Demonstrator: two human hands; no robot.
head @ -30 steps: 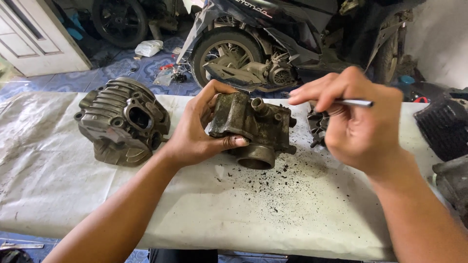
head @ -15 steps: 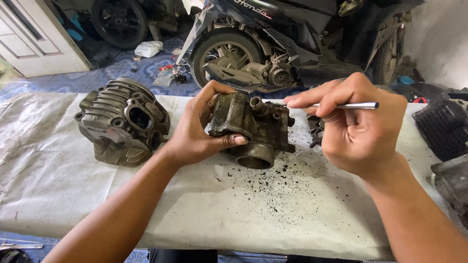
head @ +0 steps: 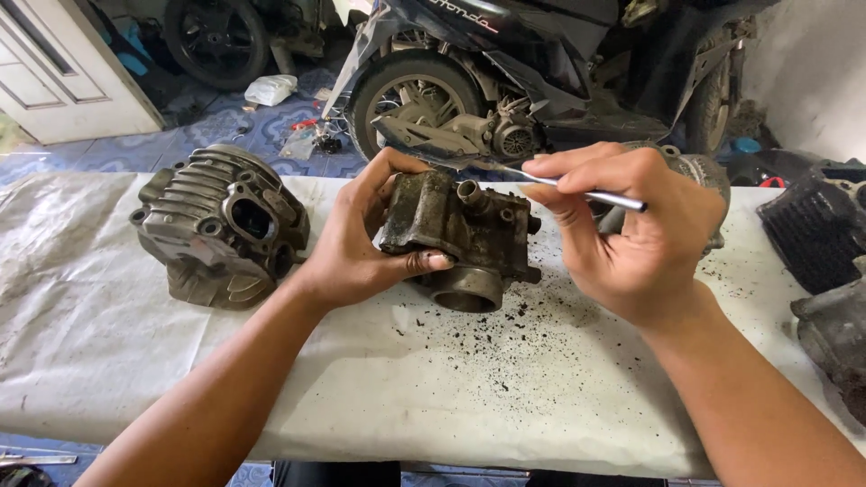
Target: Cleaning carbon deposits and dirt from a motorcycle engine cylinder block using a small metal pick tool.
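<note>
Grimy metal engine cylinder, held for scraping on a white-covered worktop.
Left hand: fingers wrapped round the cylinder's left side, its round sleeve end touching the worktop. Right hand: fingers pinched shut on a thin metal rod, tip at the cylinder's top. Black grit scattered just below. Finned cylinder head stands apart, left.

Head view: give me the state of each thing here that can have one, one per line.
Engine cylinder block: dirty, tilted on the table, gripped by the left hand.
Thin metal tool: pinched in the right hand, tip at the block's top.
Finned cylinder head: resting on the cloth, untouched.
White cloth: spread over the table, strewn with black debris.
Scooter: parked behind the table.
</note>
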